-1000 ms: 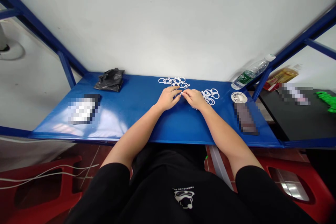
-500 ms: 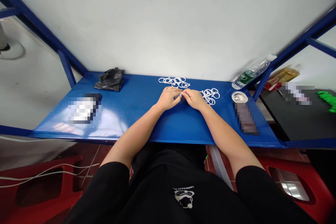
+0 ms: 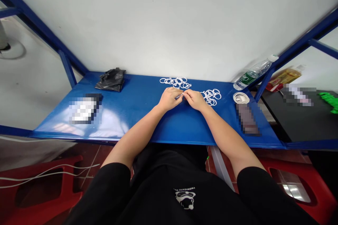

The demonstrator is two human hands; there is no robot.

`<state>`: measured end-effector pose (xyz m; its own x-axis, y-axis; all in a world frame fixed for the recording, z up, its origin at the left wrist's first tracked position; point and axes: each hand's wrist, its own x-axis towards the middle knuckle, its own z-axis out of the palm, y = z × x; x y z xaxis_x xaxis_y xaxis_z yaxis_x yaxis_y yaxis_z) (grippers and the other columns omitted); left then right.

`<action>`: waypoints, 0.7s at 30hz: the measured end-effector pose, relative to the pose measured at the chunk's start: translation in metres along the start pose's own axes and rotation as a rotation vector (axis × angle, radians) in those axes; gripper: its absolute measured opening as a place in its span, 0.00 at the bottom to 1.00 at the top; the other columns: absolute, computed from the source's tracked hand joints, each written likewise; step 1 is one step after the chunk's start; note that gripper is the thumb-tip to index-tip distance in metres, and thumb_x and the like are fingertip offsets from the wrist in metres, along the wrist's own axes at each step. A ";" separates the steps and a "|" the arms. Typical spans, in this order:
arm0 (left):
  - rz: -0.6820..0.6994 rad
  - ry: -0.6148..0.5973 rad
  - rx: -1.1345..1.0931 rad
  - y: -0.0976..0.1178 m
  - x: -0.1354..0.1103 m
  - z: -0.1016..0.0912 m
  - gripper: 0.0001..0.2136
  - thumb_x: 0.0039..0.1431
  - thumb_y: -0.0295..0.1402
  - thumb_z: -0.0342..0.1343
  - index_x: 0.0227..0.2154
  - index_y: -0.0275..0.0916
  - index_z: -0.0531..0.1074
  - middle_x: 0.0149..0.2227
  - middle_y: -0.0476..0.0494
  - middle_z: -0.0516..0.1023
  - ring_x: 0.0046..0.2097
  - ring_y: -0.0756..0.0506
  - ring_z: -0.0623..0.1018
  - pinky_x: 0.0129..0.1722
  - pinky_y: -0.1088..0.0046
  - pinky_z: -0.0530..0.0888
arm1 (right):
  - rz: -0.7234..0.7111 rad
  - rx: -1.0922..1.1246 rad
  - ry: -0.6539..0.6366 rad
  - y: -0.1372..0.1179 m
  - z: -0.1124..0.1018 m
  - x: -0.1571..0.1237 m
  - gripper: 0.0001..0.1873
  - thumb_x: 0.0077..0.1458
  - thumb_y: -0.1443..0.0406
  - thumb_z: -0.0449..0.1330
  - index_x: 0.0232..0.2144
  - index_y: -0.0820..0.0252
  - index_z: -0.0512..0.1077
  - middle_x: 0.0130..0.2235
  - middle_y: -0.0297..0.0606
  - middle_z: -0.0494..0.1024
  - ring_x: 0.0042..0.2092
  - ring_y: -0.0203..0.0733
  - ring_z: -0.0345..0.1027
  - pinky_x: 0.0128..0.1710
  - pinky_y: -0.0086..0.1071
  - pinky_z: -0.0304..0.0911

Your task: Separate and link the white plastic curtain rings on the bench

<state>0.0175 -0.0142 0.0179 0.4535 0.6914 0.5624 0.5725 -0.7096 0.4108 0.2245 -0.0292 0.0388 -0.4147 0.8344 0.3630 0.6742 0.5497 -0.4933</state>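
The left hand (image 3: 169, 99) and right hand (image 3: 194, 99) meet fingertip to fingertip low over the table (image 3: 137, 116). Each grip is narrow, pinched shut on one end of a single white ring (image 3: 180, 95), which is seen edge-on in the small gap between them; its exact shape is too small to make out.

There are two heaps of loose white rings. The far heap (image 3: 175, 82) lies just beyond the grips, and the side heap (image 3: 211, 96) is just beside the right hand, on its outer side. In both heaps the rings overlap too much to count.

Further out past the right hand are one white coil (image 3: 241, 97) and one clear plastic bottle (image 3: 253, 73), which is tipped against the frame. Well out past the left hand lies one crumpled black bag (image 3: 110, 79).

The table is a glossy blue top in a blue metal frame (image 3: 67, 68), set against a plain white wall (image 3: 169, 24). Below it stand two red stools, one under each elbow ( (image 3: 39, 190) and (image 3: 295, 182)).
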 end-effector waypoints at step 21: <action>-0.227 -0.215 0.142 -0.014 -0.007 0.025 0.37 0.61 0.58 0.63 0.68 0.43 0.69 0.72 0.31 0.65 0.75 0.22 0.58 0.72 0.32 0.53 | 0.019 -0.083 0.259 0.017 -0.007 0.003 0.09 0.63 0.58 0.62 0.32 0.54 0.78 0.34 0.39 0.83 0.39 0.48 0.74 0.44 0.41 0.68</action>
<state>0.0237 -0.0054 -0.0096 0.4286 0.8532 0.2973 0.7580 -0.5186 0.3955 0.2393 -0.0181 0.0372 -0.2390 0.8004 0.5497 0.7327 0.5202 -0.4389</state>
